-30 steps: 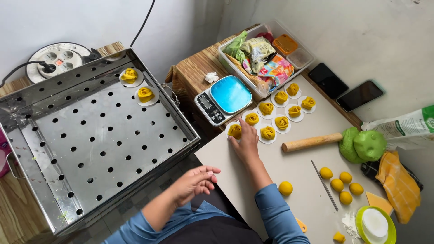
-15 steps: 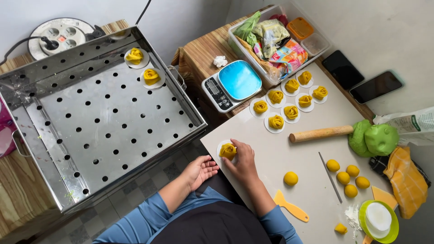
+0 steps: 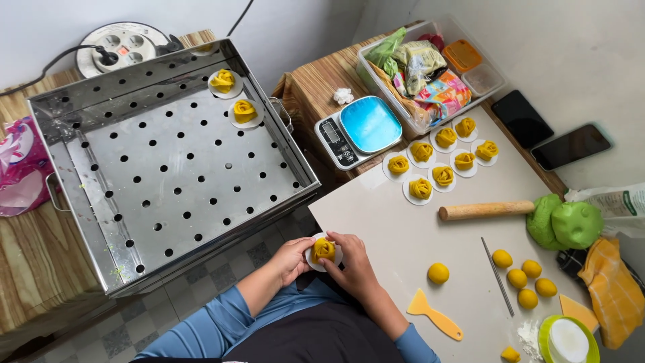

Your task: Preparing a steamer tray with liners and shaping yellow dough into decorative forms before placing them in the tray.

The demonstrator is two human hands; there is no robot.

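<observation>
head view, looking down. both hands are meeting at the near edge of the pale work board (image 3: 403,235). left hand (image 3: 290,261) and right hand (image 3: 351,263) are cupping a yellow rose-shaped bun (image 3: 323,249) on its white paper round, fingers curled closed around the sides, thumbs touching the paper. bun is sitting between the two hands, just over the board's near-left corner, beside the perforated steel steamer tray (image 3: 168,175). two more buns are lying in the tray's far corner (image 3: 234,96). seven shaped buns on papers (image 3: 440,156) are sitting at the board's far end, just beside a blue-topped kitchen scale (image 3: 359,130). a wooden rolling pin (image 3: 485,210), plain yellow dough balls (image 3: 521,277) and a yellow scraper (image 3: 434,313) are lying to the right.
</observation>
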